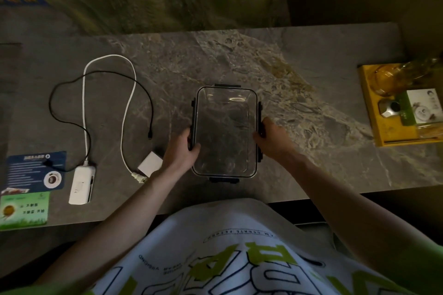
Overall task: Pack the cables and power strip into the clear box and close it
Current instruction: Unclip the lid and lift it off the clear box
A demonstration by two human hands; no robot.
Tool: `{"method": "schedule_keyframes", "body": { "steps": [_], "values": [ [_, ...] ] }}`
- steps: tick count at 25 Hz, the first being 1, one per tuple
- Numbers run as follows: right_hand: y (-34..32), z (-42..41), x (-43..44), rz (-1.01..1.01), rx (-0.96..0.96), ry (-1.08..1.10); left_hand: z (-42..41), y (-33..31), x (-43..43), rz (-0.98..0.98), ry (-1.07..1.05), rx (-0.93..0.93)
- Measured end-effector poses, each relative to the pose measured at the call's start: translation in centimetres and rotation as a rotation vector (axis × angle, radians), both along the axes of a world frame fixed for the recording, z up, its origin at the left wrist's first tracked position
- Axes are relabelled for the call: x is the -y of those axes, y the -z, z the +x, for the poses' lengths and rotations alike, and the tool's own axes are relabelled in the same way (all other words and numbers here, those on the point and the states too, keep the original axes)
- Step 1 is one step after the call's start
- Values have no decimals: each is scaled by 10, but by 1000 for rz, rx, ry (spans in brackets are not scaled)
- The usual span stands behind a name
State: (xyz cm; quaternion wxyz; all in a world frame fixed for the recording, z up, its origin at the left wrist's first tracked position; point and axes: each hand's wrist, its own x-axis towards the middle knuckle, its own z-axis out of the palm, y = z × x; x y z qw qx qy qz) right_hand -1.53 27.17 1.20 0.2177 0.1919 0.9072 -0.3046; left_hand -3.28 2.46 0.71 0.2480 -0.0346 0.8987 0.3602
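The box stands on the table between both hands, long side pointing away from the person. Its lid seems to be on, w/ black latches at the four sides.

L hand grips the left side of the box at the latch there: fingers curled round the edge, thumb resting on the top near the corner. R hand holds the right side in the same way, fingers bent on the latch, thumb at the top edge.

Just beside the L wrist, on its outer side, lies a white adapter. The white cable runs in a big loop further left of this hand and ends at the strip, which lies well apart from the hand. The black cable curves across the same loop; its free plug end is near the L hand, not touching.

Far left of the strip are two cards. Well apart to the right of the R hand is a yellow tray w/ small items.
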Motion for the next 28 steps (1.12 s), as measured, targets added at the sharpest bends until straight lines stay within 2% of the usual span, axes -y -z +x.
{"method": "schedule_keyframes", "body": {
  "steps": [4, 7, 13, 18, 21, 23, 25, 28],
  "values": [
    [-4, -1, -7, -178, 18, 116, 4, -1, 1, 39, 10, 82],
    [-6, -1, -6, -129, 24, 90, -2, 2, 4, 11, 27, 101],
    [-10, 16, 25, -312, 195, 32, -42, 3, 15, -210, 65, -13],
    [-13, 13, 23, -278, 225, -171, -78, 1, 14, -295, 149, -86],
    [-13, -2, 6, -296, 181, -100, -89, 6, 13, -282, 158, -65],
    [-11, -14, -6, -257, 93, 24, -83, 10, 15, -222, 41, -41],
    [-8, -27, -15, -117, -16, 113, -64, 11, 18, -140, -138, -53],
    [-4, -46, -19, 8, -56, 95, -22, 2, 19, -23, -406, -5]
  ]
}}
